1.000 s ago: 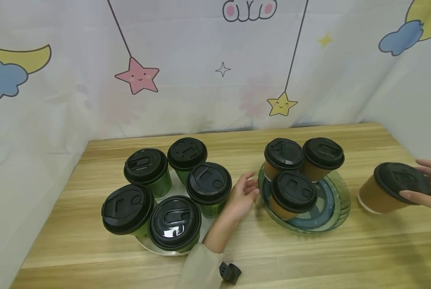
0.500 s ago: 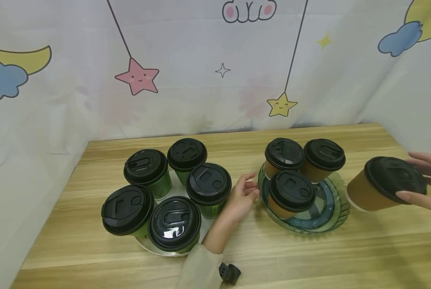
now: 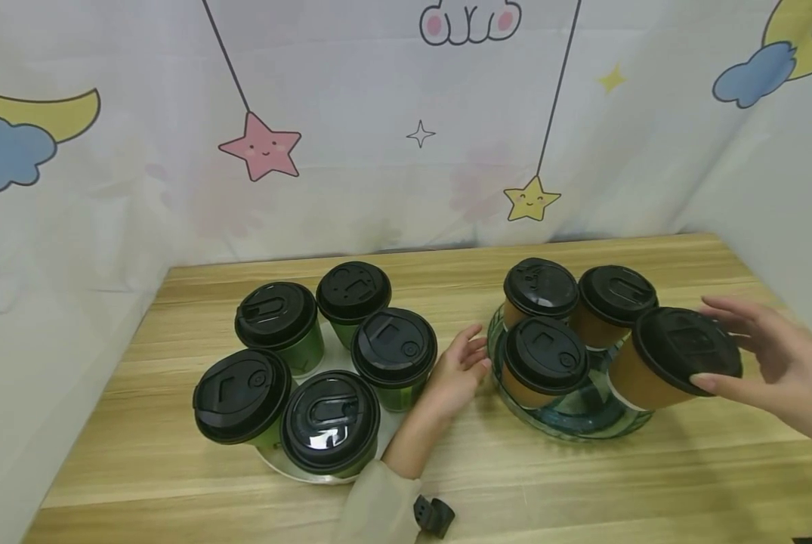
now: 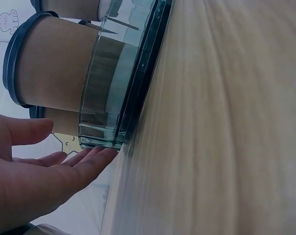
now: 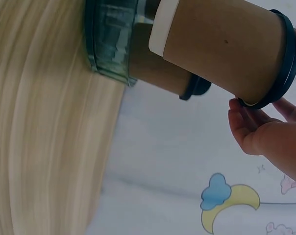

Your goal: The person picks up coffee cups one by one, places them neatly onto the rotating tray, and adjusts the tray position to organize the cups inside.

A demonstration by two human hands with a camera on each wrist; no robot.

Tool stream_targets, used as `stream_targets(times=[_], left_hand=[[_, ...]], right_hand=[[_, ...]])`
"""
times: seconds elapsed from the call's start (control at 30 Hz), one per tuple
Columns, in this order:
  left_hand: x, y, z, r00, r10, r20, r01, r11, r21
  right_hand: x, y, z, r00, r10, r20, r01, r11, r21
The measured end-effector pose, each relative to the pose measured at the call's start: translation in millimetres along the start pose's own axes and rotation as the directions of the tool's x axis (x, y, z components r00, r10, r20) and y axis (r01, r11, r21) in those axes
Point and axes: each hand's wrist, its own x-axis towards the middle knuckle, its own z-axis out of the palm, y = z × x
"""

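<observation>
My right hand (image 3: pixel 776 363) grips a brown paper coffee cup (image 3: pixel 657 378) by its black lid, thumb and fingers on either side. The cup tilts over the right side of a clear glass dish (image 3: pixel 575 431); the right wrist view shows its white base (image 5: pixel 162 29) beside the dish wall. Three brown cups with black lids stand in the dish, among them the front cup (image 3: pixel 544 363). At the dish's left edge lies my left hand (image 3: pixel 456 374), fingers extended. In the left wrist view, its fingertips (image 4: pixel 106 152) touch the lower side of the glass.
On the left, a white plate (image 3: pixel 290 472) carries several green cups with black lids, such as the nearest cup (image 3: pixel 331 419). My left forearm passes close by its right side. A printed curtain (image 3: pixel 351 189) hangs behind the wooden table (image 3: pixel 514 499).
My right hand has carried the brown cup leftward from the table's right side to over the dish. My left hand has stayed at the dish's edge.
</observation>
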Motion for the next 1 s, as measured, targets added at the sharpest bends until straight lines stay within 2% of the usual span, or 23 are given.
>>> stream_targets(times=[0.17, 0.4, 0.6, 1.0], left_hand=[[-1.1, 0.4, 0.1, 1.0, -0.006, 0.005, 0.006, 1.0, -0.01], [-2.6, 0.6, -0.2, 1.0, -0.01, 0.009, 0.011, 1.0, -0.017], [-2.6, 1.2, -0.7, 1.0, -0.006, 0.011, 0.007, 1.0, -0.019], [-2.4, 1.6, -0.9, 1.0, -0.009, 0.004, 0.009, 1.0, -0.024]], right_hand=[[0.7, -2.6, 11.6, 0.998, 0.032, 0.046, -0.033, 0.999, 0.013], [0.6, -1.3, 23.2, 0.997, 0.012, 0.079, -0.016, 0.999, 0.042], [-1.5, 0.7, 27.7, 0.997, 0.02, 0.076, -0.022, 0.999, 0.027], [-1.5, 2.6, 35.3, 0.998, -0.024, 0.057, 0.02, 0.998, 0.06]])
